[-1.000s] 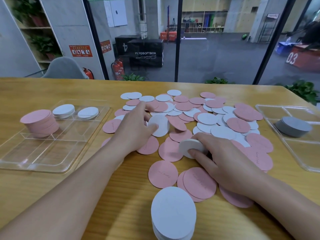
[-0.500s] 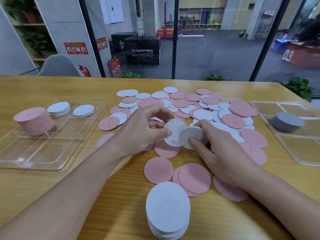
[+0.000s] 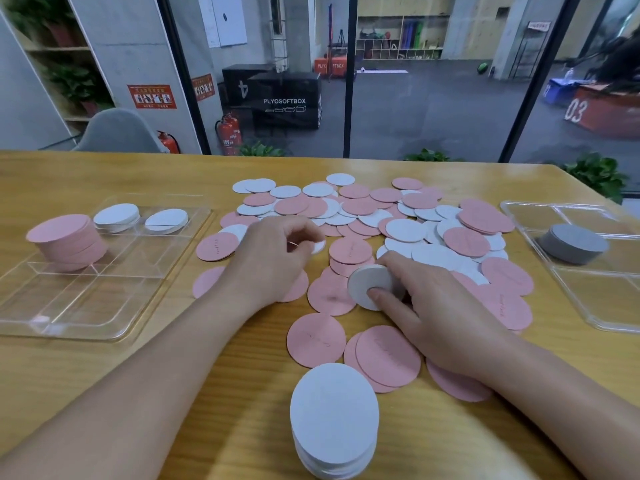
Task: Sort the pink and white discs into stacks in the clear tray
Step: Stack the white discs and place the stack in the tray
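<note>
A loose heap of pink and white discs (image 3: 367, 216) covers the middle of the table. My right hand (image 3: 440, 306) grips a small stack of white discs (image 3: 367, 285), thumb across its face, just above the heap. My left hand (image 3: 273, 258) hovers over the heap's left side with fingers curled onto a white disc (image 3: 318, 247) that is mostly hidden. The clear tray (image 3: 86, 306) at the left holds a pink stack (image 3: 65, 240) and two low white stacks (image 3: 117, 216). A tall white stack (image 3: 334, 420) stands on the table near me.
A second clear tray (image 3: 588, 306) at the right edge holds a grey disc stack (image 3: 573, 242). Several pink discs (image 3: 384, 355) lie loose between my arms. Behind the table's far edge are a glass wall and a grey chair (image 3: 117, 131).
My left hand brought a white disc to the stack in my right hand, then went back to the heap's left side. The right hand's stack stays near the heap's front.
</note>
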Demonstrator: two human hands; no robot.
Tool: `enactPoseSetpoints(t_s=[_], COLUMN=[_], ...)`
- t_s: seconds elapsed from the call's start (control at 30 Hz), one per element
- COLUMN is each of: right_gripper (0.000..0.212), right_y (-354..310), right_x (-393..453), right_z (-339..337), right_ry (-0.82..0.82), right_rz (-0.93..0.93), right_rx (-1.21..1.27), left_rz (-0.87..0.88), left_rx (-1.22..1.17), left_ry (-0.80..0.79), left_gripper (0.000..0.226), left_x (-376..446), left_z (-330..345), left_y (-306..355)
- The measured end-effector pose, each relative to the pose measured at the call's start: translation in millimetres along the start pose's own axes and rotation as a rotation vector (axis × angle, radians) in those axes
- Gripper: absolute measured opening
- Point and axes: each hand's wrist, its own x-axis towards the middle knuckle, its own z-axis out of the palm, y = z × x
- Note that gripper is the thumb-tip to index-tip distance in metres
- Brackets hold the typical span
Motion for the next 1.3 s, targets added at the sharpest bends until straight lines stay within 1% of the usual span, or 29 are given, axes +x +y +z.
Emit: enactPoseSetpoints(t_s=[0.03,0.1,0.17,0.23,0.3,0.4,0.5,0.57,0.7,0.73,0.83,0.93,1.03,1.1,1.13,1.2,1.23,1.3], right_gripper=[0.019,0.019,0.017,0.015,0.015,0.015,0.015,0.016,0.017,0.017,0.016,0.014,0.014,0.014,0.014,0.015,0.015,0.014], right_y=[-0.5,-1.0,-0.9,-0.4,-0.4,0.2,0.8,1.5,2.4,2.8,2.7,2.1,1.7,1.9,2.0,2.0,2.0,1.7], right_x=[-0.4,-0.3,-0.1,-0.1,-0.3,-0.5,-0.2,-0.4,-0.4,-0.4,-0.3,-0.2,-0.3,-0.6,-0.7,-0.8,-0.9,-1.2], right_z=[-0.3,-1.1,-1.7,-1.8,-1.6,-1.2,-1.1,-1.4,-1.3,-1.3,-1.7,-1.7,-1.9,-2.1,-2.2,-2.1,-1.9,-1.7], right_ry=[-0.005,-0.018,-0.024,-0.027,-0.027,-0.029,-0.031,-0.027,-0.024,-0.023,-0.023,-0.025,-0.020,-0.018,-0.018,-0.014,-0.012,-0.003], right_rz=[-0.001,0.000,0.000,0.001,0.004,0.017,0.020,0.017,0.011,0.011,0.012,0.010,0.005,0.006,0.005,0.002,0.001,0.007], right_rx=[0.001,0.004,0.004,0.002,0.005,0.004,0.010,0.011,0.009,0.009,0.015,0.018,0.024,0.030,0.031,0.028,0.027,0.033], left_rz=[-0.036,-0.087,-0.098,-0.084,-0.059,0.011,-0.001,-0.027,-0.117,-0.134,-0.136,-0.116,-0.101,-0.100,-0.102,-0.091,-0.083,-0.068], left_rx=[0.103,0.194,0.250,0.321,0.314,0.266,0.236,0.242,0.327,0.359,0.385,0.219,-0.055,-0.259,-0.343,-0.402,-0.388,-0.362], left_ry=[0.000,-0.039,-0.083,-0.113,-0.094,-0.117,-0.130,-0.139,-0.223,-0.243,-0.252,-0.157,-0.028,0.006,0.016,0.021,0.022,-0.009], left_gripper=[0.028,0.029,0.014,0.030,0.033,0.022,0.006,0.013,0.048,0.050,0.045,0.034,0.016,0.005,0.007,0.021,0.022,0.009], left_x=[0.9,5.2,9.5,10.7,11.6,10.5,6.8,5.3,6.4,6.8,6.3,4.3,5.6,5.1,3.9,2.1,1.4,0.2], left_z=[-2.2,-5.2,-3.9,-1.6,-2.0,-0.9,-0.1,0.2,-3.6,-4.0,-3.3,-3.5,-3.7,-4.2,-4.5,-4.3,-4.2,-5.2], left_y=[-4.7,-15.3,-25.5,-27.5,-25.9,-25.5,-20.0,-14.2,-6.8,-6.7,-7.2,-4.7,-4.6,0.4,4.4,7.9,8.5,7.8])
